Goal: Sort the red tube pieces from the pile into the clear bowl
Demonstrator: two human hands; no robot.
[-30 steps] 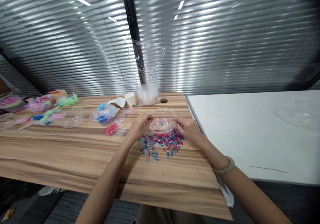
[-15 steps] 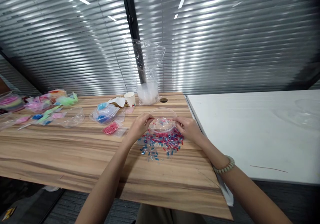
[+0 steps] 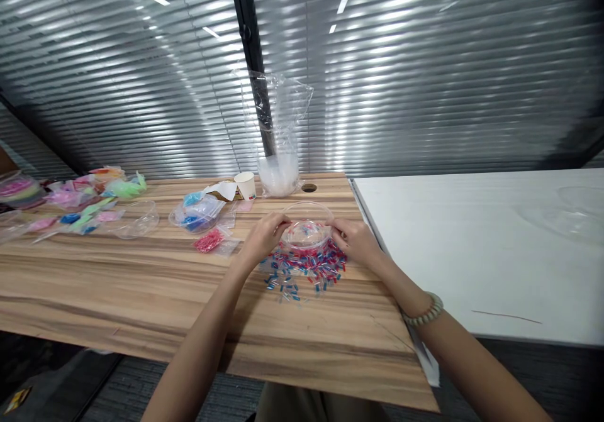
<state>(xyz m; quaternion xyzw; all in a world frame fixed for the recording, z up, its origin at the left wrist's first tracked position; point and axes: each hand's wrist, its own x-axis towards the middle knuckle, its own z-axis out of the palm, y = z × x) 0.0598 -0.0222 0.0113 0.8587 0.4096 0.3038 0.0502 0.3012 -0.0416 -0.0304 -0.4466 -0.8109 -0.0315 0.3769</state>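
Observation:
Between my two hands a round clear plastic bowl [image 3: 306, 236] sits at the back of a loose pile of small red, blue and clear tube-like pieces [image 3: 314, 263]. My left hand [image 3: 264, 238] pinches the bowl's left rim with bent fingers. On the opposite side my right hand [image 3: 353, 241] has thumb and fingers closed on the right rim. Some red and blue specks show through the bowl; I cannot tell whether they lie in it or under it. A clear round rim [image 3: 309, 203] rises just behind it.
Left of my hands lie a small bag of pink-red pieces [image 3: 208, 241] and a clear tub with blue packets [image 3: 198, 213]. Behind stand a paper cup [image 3: 245, 185] and a bag of clear bowls [image 3: 279, 173]. A white table [image 3: 453, 258] adjoins on the right.
Almost nothing differs. Both hands keep the same hold on the bowl, and the view has shifted only very slightly.

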